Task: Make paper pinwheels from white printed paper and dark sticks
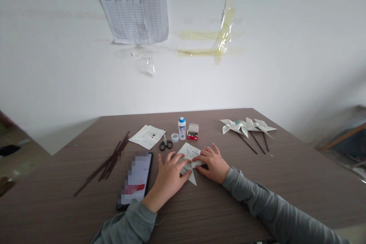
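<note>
- One folded sheet of white printed paper (pixel 189 153) is lying on the brown wood-grain table (pixel 251 194), directly in front of the person.
- Both the left grip (pixel 168 179) and right grip (pixel 213 164) are lying open, fingers spread, pressing either side to pin the folds flat.
- Its long axis is running far-to-near, one pointed tip aiming toward the person.
</note>
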The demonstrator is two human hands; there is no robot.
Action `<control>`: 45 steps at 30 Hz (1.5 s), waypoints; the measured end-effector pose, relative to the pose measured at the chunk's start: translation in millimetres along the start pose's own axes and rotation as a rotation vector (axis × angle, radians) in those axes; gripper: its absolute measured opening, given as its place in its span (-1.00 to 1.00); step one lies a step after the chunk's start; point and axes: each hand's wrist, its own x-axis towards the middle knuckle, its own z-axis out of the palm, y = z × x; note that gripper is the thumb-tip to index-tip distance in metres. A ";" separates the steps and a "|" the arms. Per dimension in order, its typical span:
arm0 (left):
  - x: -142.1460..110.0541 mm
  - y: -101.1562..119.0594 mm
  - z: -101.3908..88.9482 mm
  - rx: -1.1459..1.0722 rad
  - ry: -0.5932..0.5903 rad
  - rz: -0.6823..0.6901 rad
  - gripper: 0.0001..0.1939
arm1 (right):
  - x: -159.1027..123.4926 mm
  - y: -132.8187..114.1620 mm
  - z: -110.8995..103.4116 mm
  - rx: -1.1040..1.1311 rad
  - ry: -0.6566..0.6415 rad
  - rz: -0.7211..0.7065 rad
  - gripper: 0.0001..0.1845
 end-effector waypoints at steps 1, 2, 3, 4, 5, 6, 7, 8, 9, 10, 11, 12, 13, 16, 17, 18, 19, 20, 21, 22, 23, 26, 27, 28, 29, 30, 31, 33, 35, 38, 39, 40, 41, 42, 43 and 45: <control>-0.4 -0.1 -0.7 -0.003 -0.008 -0.001 -0.56 | -0.1 0.6 0.8 0.008 0.002 0.001 -0.65; -1.0 -0.1 -1.5 -0.005 -0.014 -0.002 -0.55 | -0.2 1.2 1.5 0.019 0.009 -0.001 -0.64; -1.5 -0.2 -2.1 -0.006 -0.015 -0.004 -0.54 | -0.4 1.7 1.9 0.032 0.018 -0.006 -0.63; -1.9 -0.1 -2.7 -0.007 -0.014 -0.004 -0.54 | -0.5 2.1 2.0 0.044 0.029 -0.013 -0.61; -2.3 0.2 -3.3 -0.007 -0.013 -0.003 -0.53 | -0.5 2.4 1.9 0.051 0.035 -0.018 -0.61; -2.5 0.6 -3.8 -0.007 -0.015 -0.001 -0.53 | -0.5 2.5 1.6 0.054 0.037 -0.022 -0.60; -2.5 1.2 -4.4 -0.010 -0.018 0.002 -0.53 | -0.4 2.5 1.1 0.050 0.033 -0.024 -0.61; -2.3 1.9 -4.9 -0.014 -0.024 0.004 -0.53 | -0.3 2.3 0.5 0.042 0.025 -0.027 -0.62; -2.1 2.6 -5.4 -0.019 -0.028 0.005 -0.53 | -0.2 1.9 -0.1 0.032 0.019 -0.028 -0.63; -1.9 3.2 -5.8 -0.023 -0.033 0.005 -0.52 | -0.1 1.3 -0.8 0.022 0.013 -0.029 -0.64; -1.7 3.5 -6.0 -0.025 -0.035 0.003 -0.51 | -0.1 0.7 -1.5 0.015 0.007 -0.028 -0.64; -1.7 3.5 -6.0 -0.026 -0.036 0.001 -0.50 | -0.1 -0.1 -2.2 0.011 0.001 -0.024 -0.64; -1.8 3.1 -5.8 -0.026 -0.036 0.001 -0.50 | -0.2 -1.0 -2.9 0.009 -0.004 -0.019 -0.63; -2.5 0.4 -3.7 -0.020 -0.018 0.011 -0.52 | -0.7 -3.0 -4.3 0.019 -0.006 -0.009 -0.63; -2.7 -0.7 -2.6 -0.016 -0.008 0.015 -0.52 | -0.7 -3.1 -4.3 0.025 -0.003 -0.009 -0.63; -2.7 -1.7 -1.5 -0.010 0.001 0.017 -0.52 | -0.6 -2.8 -3.9 0.030 0.002 -0.007 -0.63; -2.6 -2.6 -0.2 -0.004 0.005 0.018 -0.52 | -0.4 -2.1 -3.0 0.035 0.007 -0.006 -0.63; -2.2 -3.2 1.1 0.000 0.006 0.019 -0.52 | 0.0 -0.9 -1.7 0.038 0.012 -0.007 -0.62; -1.8 -3.6 2.4 0.003 0.004 0.018 -0.52 | 0.4 0.6 0.0 0.038 0.016 -0.010 -0.63; -1.2 -3.8 3.6 0.005 0.003 0.013 -0.51 | 0.9 2.3 1.9 0.033 0.021 -0.016 -0.64; -0.7 -3.8 4.7 0.006 0.004 0.006 -0.51 | 1.2 4.0 3.9 0.027 0.027 -0.026 -0.65; 0.2 -4.2 6.7 0.010 0.008 -0.010 -0.47 | 1.3 8.1 8.5 0.007 0.043 -0.047 -0.64; 0.1 -4.6 6.9 0.013 0.007 -0.009 -0.46 | 1.0 8.8 9.4 0.004 0.047 -0.046 -0.63; -0.1 -5.1 6.9 0.015 0.006 -0.004 -0.47 | 0.7 9.1 9.8 0.001 0.051 -0.045 -0.63; -0.4 -5.7 6.8 0.018 0.008 0.002 -0.47 | 0.3 9.1 9.9 -0.003 0.055 -0.046 -0.63; -0.8 -6.4 6.6 0.020 0.011 0.009 -0.48 | 0.0 8.9 9.7 -0.007 0.058 -0.048 -0.63; -1.1 -7.0 6.3 0.022 0.016 0.014 -0.49 | -0.2 8.6 9.3 -0.012 0.062 -0.051 -0.62; -1.5 -7.7 5.9 0.025 0.019 0.021 -0.49 | -0.3 7.6 8.4 -0.017 0.067 -0.053 -0.59; -1.5 -7.6 5.5 0.025 0.011 0.024 -0.48 | -0.1 6.7 7.7 -0.018 0.061 -0.047 -0.57; -0.8 -5.9 5.0 0.007 -0.014 0.017 -0.50 | 0.3 5.1 6.8 -0.023 0.047 -0.035 -0.58; -0.5 -5.0 4.8 0.000 -0.019 0.008 -0.50 | 0.3 4.4 6.4 -0.023 0.047 -0.030 -0.59; -0.3 -4.2 4.5 -0.005 -0.022 -0.003 -0.51 | 0.4 3.5 5.9 -0.023 0.049 -0.026 -0.58; -0.1 -3.6 4.1 -0.007 -0.024 -0.010 -0.51 | 0.4 2.7 5.2 -0.022 0.051 -0.022 -0.58; -0.2 -3.1 3.7 -0.006 -0.025 -0.013 -0.51 | 0.3 1.8 4.4 -0.022 0.052 -0.017 -0.58; -0.4 -2.9 3.3 -0.003 -0.028 -0.011 -0.52 | 0.3 1.0 3.6 -0.021 0.049 -0.013 -0.59; -1.0 -3.3 2.4 0.001 -0.035 -0.001 -0.53 | 0.1 0.0 2.2 -0.020 0.037 -0.004 -0.60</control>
